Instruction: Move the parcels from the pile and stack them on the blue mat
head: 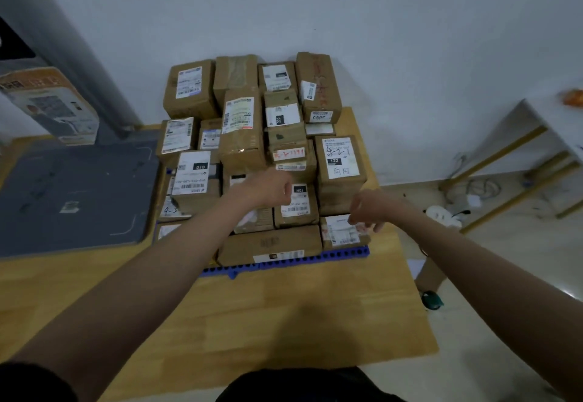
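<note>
Several brown cardboard parcels with white labels are stacked in layers on the blue perforated mat, whose front edge shows on the wooden table. My left hand hovers over the front middle of the stack with loosely curled fingers and holds nothing. My right hand hangs over the front right corner, just above a low parcel with a white label, its fingers loose and pointing down. I cannot tell whether it touches that parcel. The view is blurred.
A dark grey mat lies on the table to the left, with a printed carton behind it. A white table with gold legs stands at the right. Cables and a white power strip lie on the floor.
</note>
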`<state>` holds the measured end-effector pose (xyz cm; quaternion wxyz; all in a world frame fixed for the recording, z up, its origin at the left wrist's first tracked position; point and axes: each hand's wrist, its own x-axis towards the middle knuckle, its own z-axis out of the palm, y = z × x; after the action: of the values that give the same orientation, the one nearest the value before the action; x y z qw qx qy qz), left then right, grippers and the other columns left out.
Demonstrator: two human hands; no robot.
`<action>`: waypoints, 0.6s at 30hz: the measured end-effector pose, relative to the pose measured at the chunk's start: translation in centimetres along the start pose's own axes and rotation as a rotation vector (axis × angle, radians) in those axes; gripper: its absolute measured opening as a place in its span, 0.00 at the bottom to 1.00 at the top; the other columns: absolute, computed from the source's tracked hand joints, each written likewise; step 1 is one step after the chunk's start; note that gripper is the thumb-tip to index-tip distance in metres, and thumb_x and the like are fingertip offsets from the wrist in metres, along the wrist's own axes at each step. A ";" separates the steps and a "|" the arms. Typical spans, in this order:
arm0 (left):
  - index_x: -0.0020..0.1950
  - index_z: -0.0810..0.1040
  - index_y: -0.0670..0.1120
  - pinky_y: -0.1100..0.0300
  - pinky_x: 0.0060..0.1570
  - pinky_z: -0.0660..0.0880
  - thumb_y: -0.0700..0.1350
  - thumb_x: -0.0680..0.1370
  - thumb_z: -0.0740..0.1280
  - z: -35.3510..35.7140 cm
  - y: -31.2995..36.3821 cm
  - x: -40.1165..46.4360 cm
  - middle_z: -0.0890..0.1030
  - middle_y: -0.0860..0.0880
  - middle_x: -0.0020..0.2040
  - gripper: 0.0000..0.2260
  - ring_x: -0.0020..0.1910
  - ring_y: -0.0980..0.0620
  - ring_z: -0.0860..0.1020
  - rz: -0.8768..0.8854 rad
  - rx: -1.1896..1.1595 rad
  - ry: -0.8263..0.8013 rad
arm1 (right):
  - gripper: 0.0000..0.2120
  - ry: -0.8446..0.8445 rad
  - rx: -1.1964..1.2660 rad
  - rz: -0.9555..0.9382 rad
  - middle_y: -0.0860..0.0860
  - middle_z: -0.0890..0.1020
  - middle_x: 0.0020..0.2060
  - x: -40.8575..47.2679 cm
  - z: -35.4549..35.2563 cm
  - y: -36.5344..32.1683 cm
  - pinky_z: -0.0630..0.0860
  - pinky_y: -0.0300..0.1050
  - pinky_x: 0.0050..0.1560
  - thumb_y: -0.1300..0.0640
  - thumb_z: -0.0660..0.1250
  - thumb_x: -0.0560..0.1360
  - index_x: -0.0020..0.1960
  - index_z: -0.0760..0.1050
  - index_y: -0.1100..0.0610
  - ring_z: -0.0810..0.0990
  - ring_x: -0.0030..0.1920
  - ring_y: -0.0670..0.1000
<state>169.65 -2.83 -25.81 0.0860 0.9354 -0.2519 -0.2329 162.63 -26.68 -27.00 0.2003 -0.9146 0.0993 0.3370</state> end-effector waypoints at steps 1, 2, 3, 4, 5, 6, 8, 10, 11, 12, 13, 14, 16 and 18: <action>0.49 0.78 0.51 0.58 0.41 0.75 0.48 0.76 0.68 0.3 0.6 0.6 0.76 0.54 0.48 0.04 0.47 0.54 0.76 0.021 -0.013 -0.024 | 0.13 0.008 0.001 0.023 0.58 0.83 0.45 -0.3 0.1 0.7 0.83 0.43 0.35 0.55 0.70 0.76 0.56 0.77 0.61 0.84 0.42 0.53; 0.50 0.78 0.51 0.57 0.43 0.76 0.49 0.76 0.68 0.6 1.2 1.2 0.76 0.54 0.49 0.05 0.48 0.53 0.76 0.041 -0.018 -0.045 | 0.14 0.009 0.000 0.048 0.58 0.83 0.46 -0.7 0.1 1.3 0.83 0.44 0.36 0.55 0.69 0.76 0.57 0.76 0.61 0.84 0.43 0.53; 0.51 0.78 0.51 0.55 0.46 0.77 0.49 0.77 0.68 1.0 1.8 1.8 0.76 0.54 0.50 0.05 0.49 0.53 0.76 0.058 -0.019 -0.061 | 0.14 0.005 0.007 0.075 0.58 0.83 0.46 -0.9 0.2 2.0 0.83 0.45 0.39 0.54 0.69 0.77 0.58 0.76 0.62 0.85 0.44 0.53; 0.52 0.79 0.50 0.54 0.48 0.78 0.49 0.77 0.68 1.4 2.3 2.3 0.77 0.53 0.51 0.06 0.50 0.52 0.77 0.073 -0.020 -0.075 | 0.15 0.001 0.024 0.101 0.59 0.83 0.47 -1.0 0.3 2.6 0.84 0.47 0.41 0.54 0.68 0.77 0.59 0.76 0.62 0.85 0.45 0.54; 0.53 0.79 0.50 0.52 0.49 0.79 0.48 0.77 0.67 1.9 2.7 2.7 0.78 0.52 0.52 0.06 0.50 0.51 0.77 0.084 -0.020 -0.091 | 0.16 0.005 0.045 0.118 0.59 0.83 0.48 -1.1 0.4 3.2 0.84 0.49 0.43 0.54 0.68 0.77 0.60 0.76 0.63 0.85 0.45 0.54; 0.54 0.79 0.50 0.51 0.50 0.79 0.48 0.77 0.67 2.4 3.2 3.2 0.79 0.51 0.53 0.07 0.50 0.51 0.77 0.092 -0.023 -0.104 | 0.16 0.016 0.063 0.127 0.59 0.83 0.48 -1.0 0.4 3.8 0.84 0.50 0.44 0.55 0.68 0.77 0.60 0.76 0.63 0.85 0.45 0.54; 0.57 0.78 0.51 0.52 0.50 0.78 0.48 0.77 0.67 3.5 4.0 3.9 0.78 0.52 0.54 0.09 0.51 0.51 0.77 0.097 -0.038 -0.122 | 0.16 0.029 0.099 0.146 0.60 0.83 0.49 -0.9 0.7 4.9 0.84 0.51 0.44 0.55 0.68 0.77 0.61 0.76 0.64 0.85 0.46 0.55; 0.59 0.78 0.51 0.53 0.50 0.77 0.49 0.76 0.67 4.3 4.6 4.6 0.77 0.52 0.54 0.11 0.52 0.51 0.76 0.107 -0.018 -0.128 | 0.17 0.028 0.133 0.158 0.61 0.83 0.49 -0.5 1.0 5.8 0.83 0.52 0.46 0.56 0.67 0.77 0.61 0.75 0.65 0.84 0.47 0.57; 0.59 0.78 0.50 0.53 0.50 0.77 0.49 0.76 0.67 4.6 4.9 5.0 0.77 0.51 0.55 0.12 0.52 0.51 0.76 0.105 -0.010 -0.139 | 0.17 0.022 0.149 0.159 0.61 0.83 0.50 -0.1 1.3 6.2 0.83 0.53 0.46 0.56 0.66 0.78 0.62 0.75 0.65 0.84 0.47 0.57; 0.59 0.78 0.49 0.52 0.52 0.78 0.49 0.76 0.67 4.9 5.2 5.3 0.77 0.51 0.55 0.12 0.52 0.50 0.77 0.097 -0.006 -0.152 | 0.17 0.016 0.167 0.156 0.62 0.83 0.50 0.2 1.5 6.6 0.83 0.54 0.47 0.57 0.66 0.78 0.63 0.75 0.66 0.84 0.47 0.57; 0.59 0.78 0.49 0.51 0.52 0.78 0.48 0.76 0.67 5.1 5.5 5.7 0.78 0.51 0.55 0.12 0.52 0.50 0.77 0.089 0.002 -0.162 | 0.19 0.013 0.186 0.154 0.62 0.82 0.51 0.7 1.8 6.9 0.83 0.54 0.48 0.57 0.66 0.78 0.65 0.73 0.66 0.84 0.48 0.57; 0.58 0.78 0.48 0.50 0.52 0.78 0.48 0.76 0.68 5.3 5.8 6.1 0.78 0.50 0.54 0.11 0.51 0.50 0.77 0.083 0.020 -0.166 | 0.20 0.008 0.208 0.151 0.62 0.82 0.52 1.2 1.9 7.2 0.83 0.53 0.48 0.58 0.66 0.78 0.67 0.71 0.65 0.84 0.49 0.57; 0.53 0.79 0.47 0.50 0.49 0.78 0.47 0.75 0.68 5.6 6.4 6.8 0.79 0.49 0.52 0.08 0.49 0.49 0.77 0.069 0.058 -0.158 | 0.24 -0.010 0.245 0.139 0.61 0.81 0.54 2.5 2.3 7.7 0.82 0.52 0.50 0.58 0.66 0.78 0.71 0.67 0.64 0.83 0.51 0.57; 0.47 0.78 0.44 0.52 0.44 0.78 0.47 0.75 0.68 6.0 6.8 7.5 0.80 0.46 0.48 0.06 0.46 0.47 0.78 0.033 0.077 -0.153 | 0.25 -0.036 0.264 0.120 0.61 0.79 0.58 3.7 2.7 8.0 0.81 0.51 0.52 0.57 0.66 0.78 0.72 0.65 0.63 0.81 0.54 0.58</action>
<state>169.54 -12.81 -32.15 0.0341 0.9131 -0.2819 -0.2925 161.34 -32.93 -33.67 0.3002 -0.8665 0.1936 0.3486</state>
